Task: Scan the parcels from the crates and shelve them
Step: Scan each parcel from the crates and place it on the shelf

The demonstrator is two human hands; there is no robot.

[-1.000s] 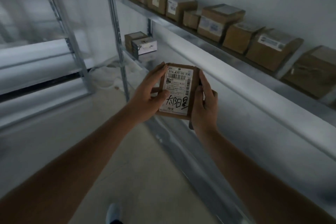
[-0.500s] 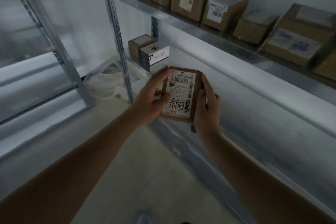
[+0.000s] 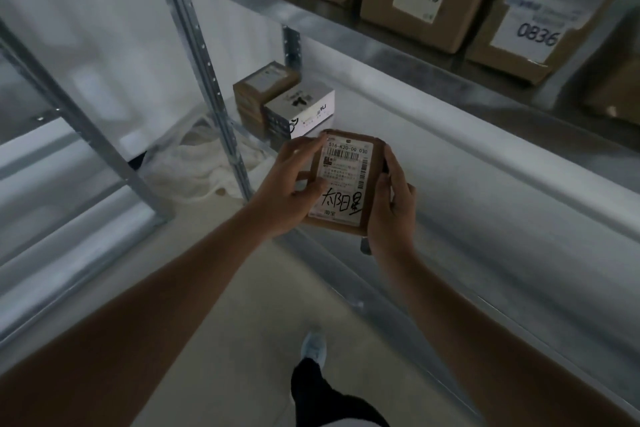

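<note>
While both hands grip it, the left hand (image 3: 287,187) and right hand (image 3: 391,204) cover the edges of the parcel (image 3: 346,180), held just before the shelf (image 3: 381,45). Boxes above are cut off. Since earlier, the shelf looms nearer.

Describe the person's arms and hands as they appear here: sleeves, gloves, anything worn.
Both forearms are bare, with no sleeve in view. The left hand and right hand wear no gloves; no ring, watch or wristband shows. Fingernails look short and plain. No markings are visible in the dim light.
</note>
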